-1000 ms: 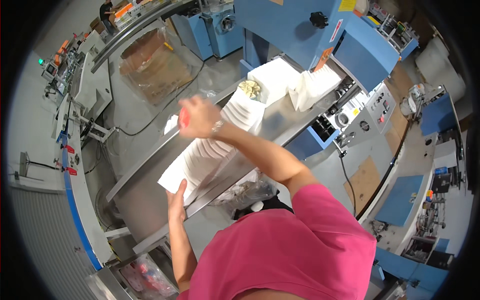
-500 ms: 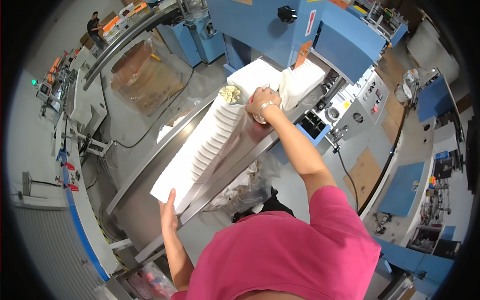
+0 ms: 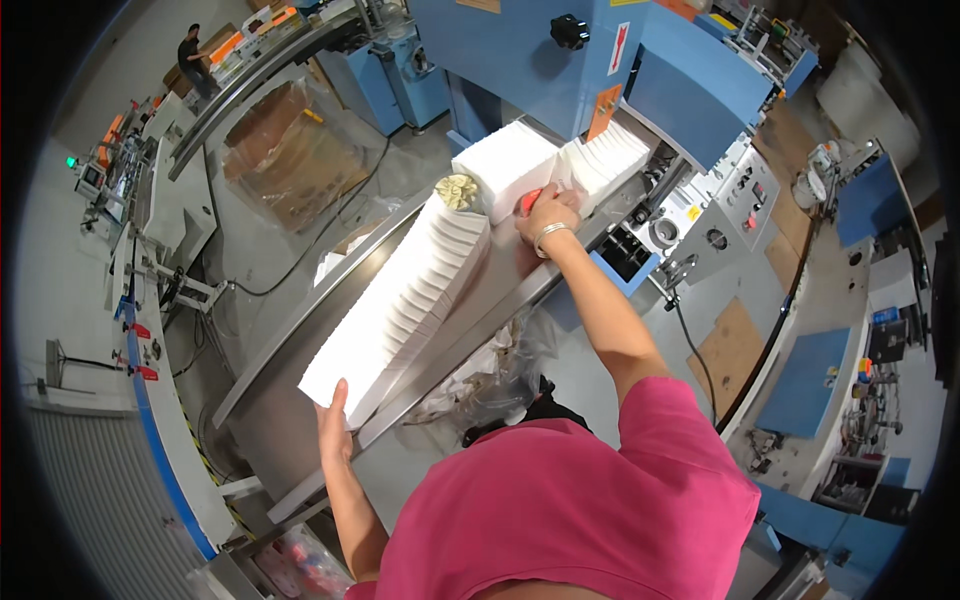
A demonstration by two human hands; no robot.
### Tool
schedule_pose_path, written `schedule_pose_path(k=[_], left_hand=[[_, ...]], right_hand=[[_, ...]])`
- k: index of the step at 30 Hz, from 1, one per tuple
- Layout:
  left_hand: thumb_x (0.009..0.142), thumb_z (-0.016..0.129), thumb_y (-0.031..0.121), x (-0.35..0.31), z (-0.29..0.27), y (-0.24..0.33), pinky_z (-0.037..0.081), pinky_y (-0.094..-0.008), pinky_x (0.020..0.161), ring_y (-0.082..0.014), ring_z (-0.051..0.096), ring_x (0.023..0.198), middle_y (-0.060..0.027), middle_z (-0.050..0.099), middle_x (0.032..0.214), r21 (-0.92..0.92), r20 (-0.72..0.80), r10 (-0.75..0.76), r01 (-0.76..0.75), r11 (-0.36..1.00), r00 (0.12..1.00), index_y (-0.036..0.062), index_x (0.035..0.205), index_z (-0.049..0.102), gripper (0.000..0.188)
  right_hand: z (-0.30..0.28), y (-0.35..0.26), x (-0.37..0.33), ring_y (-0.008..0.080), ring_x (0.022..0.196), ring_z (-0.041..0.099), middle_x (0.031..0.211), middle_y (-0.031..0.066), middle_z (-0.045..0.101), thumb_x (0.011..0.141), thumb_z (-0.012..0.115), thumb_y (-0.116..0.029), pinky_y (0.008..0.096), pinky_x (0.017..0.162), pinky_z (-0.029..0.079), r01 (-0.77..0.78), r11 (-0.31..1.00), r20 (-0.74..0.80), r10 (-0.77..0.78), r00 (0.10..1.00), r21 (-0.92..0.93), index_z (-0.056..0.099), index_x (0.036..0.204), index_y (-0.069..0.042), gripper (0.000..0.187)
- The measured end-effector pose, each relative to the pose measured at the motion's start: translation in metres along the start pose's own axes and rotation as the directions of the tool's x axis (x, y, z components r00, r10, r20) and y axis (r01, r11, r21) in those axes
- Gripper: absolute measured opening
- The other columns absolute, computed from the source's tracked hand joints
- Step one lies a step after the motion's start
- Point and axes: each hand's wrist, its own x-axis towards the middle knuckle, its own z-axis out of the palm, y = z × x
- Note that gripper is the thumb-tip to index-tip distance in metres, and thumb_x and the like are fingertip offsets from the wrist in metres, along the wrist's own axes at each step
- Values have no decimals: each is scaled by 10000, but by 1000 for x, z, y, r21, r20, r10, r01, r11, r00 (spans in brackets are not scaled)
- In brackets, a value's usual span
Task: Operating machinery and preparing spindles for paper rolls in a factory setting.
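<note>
A long row of white folded sheets [image 3: 400,300], napkin-like, lies slantwise on a metal chute [image 3: 265,405]. My left hand [image 3: 335,425] cups its near end, thumb on top and the other fingers partly hidden beneath. A pale yellow, pleated round piece [image 3: 457,191] sits at the row's far end. My right hand [image 3: 553,212] is closed round a small red object [image 3: 529,202], whose kind I cannot make out. That hand is beside a white block of sheets [image 3: 508,165] and close to another white stack [image 3: 607,160] at the chute's far end.
A blue machine [image 3: 510,60] with a black knob stands over the chute's far end. A control panel [image 3: 745,190] is to the right. Plastic-covered cardboard [image 3: 280,150] lies on the floor at far left. Another person [image 3: 193,60] stands far off at upper left.
My right hand has shifted slightly right, away from the long row's far end, and the red object shows more plainly. My left hand stays at the near end.
</note>
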Motion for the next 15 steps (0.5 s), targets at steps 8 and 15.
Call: schedule_pose_path(k=[8, 15], left_hand=[[779, 656, 309, 7, -8, -8, 237, -351, 1015, -238, 303, 1242, -110, 312, 1360, 27, -28, -15, 16, 1000, 999, 26, 1359, 199, 791], [781, 655, 314, 10, -11, -12, 289, -378, 988, -239, 341, 1219, -109, 346, 1338, 50, -33, 2, -1, 999, 999, 40, 1349, 241, 754]], right_hand=[[-9, 10, -9, 362, 1041, 458, 1140, 164, 404, 648, 694, -359, 409, 796, 458, 206, 978, -90, -207, 974, -25, 332, 1206, -91, 717], [-15, 11, -5, 369, 997, 501, 1136, 134, 449, 642, 690, -365, 439, 735, 487, 144, 989, -123, -141, 982, 18, 398, 1161, -104, 650]])
